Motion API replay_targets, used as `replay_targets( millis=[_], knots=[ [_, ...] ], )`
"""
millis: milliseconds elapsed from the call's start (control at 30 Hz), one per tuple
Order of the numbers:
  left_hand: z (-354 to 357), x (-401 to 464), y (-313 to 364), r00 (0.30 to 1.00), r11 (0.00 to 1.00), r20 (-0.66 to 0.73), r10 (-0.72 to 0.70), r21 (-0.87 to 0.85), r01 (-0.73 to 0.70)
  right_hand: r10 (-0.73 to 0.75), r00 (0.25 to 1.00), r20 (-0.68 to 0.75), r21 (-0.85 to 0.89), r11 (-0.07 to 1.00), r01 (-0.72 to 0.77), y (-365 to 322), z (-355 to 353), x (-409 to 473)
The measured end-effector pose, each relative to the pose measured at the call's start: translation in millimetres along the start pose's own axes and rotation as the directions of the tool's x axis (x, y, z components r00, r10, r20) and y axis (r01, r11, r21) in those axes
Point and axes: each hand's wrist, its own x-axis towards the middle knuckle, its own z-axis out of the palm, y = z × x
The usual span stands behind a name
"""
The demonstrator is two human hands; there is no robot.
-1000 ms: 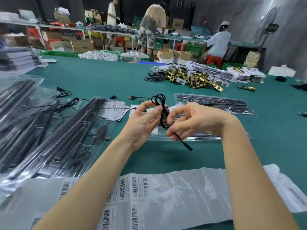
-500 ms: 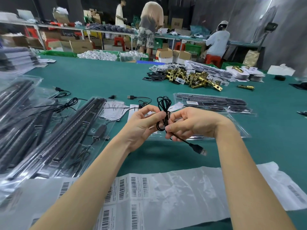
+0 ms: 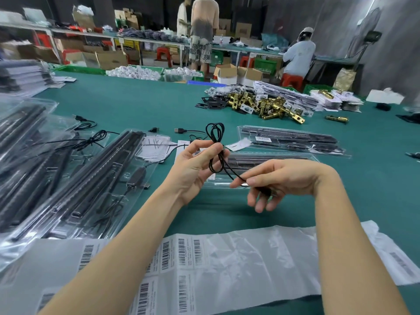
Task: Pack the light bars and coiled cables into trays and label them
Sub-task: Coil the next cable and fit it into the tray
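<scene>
My left hand (image 3: 193, 169) holds a black cable (image 3: 216, 142) folded into loops, fingers and thumb curled round the bundle above the green table. My right hand (image 3: 279, 180) pinches the cable's loose end near its plug, a little lower and to the right. Under the hands lies a clear plastic tray (image 3: 272, 160) with a black light bar in it. A second filled tray (image 3: 288, 138) lies behind it. A sheet of barcode labels (image 3: 179, 253) on backing paper lies near the front edge.
Clear trays of black light bars (image 3: 75, 183) with loose cables are stacked at the left. Brass lock parts (image 3: 266, 105) are heaped at the far middle. A USB plug (image 3: 179, 130) lies behind the hands. People work at benches beyond the table.
My right hand has drawn the cable's end down and to the right, away from the left hand. The loops stay in my left hand, which rose slightly.
</scene>
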Motion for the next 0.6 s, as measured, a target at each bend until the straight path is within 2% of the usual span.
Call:
replay_targets(
  millis=[67,167,267,333,467,600],
  knots=[
    [0.6,-0.8,-0.4,0.999,0.999,0.038,-0.010,0.044,0.008,0.059,0.998,-0.027,-0.050,0.997,-0.060,3.0,-0.8,2.0],
    [1.6,-2.8,0.9,0.989,0.976,0.146,-0.030,0.217,-0.002,0.125,0.960,-0.252,-0.152,0.974,-0.167,3.3,-3.3,9.6],
    [4.8,-4.3,3.8,0.968,0.886,0.247,-0.049,0.459,-0.072,0.062,0.865,-0.498,0.013,0.998,-0.064,-2.5,-7.5,15.5],
    [8.6,-5.0,3.8,0.959,0.781,0.276,-0.070,0.613,-0.119,-0.009,0.820,-0.572,0.000,1.000,0.011,-11.0,-5.4,15.2],
    [15.4,-5.8,2.7,0.978,0.588,0.207,-0.024,0.794,-0.154,-0.181,0.783,-0.595,-0.127,0.983,0.130,-34.8,8.4,13.3],
    [19.8,-5.4,3.6,0.980,0.525,0.108,0.169,0.832,-0.182,-0.354,0.653,-0.670,-0.380,0.919,0.107,-50.4,18.7,12.1]
  ],
)
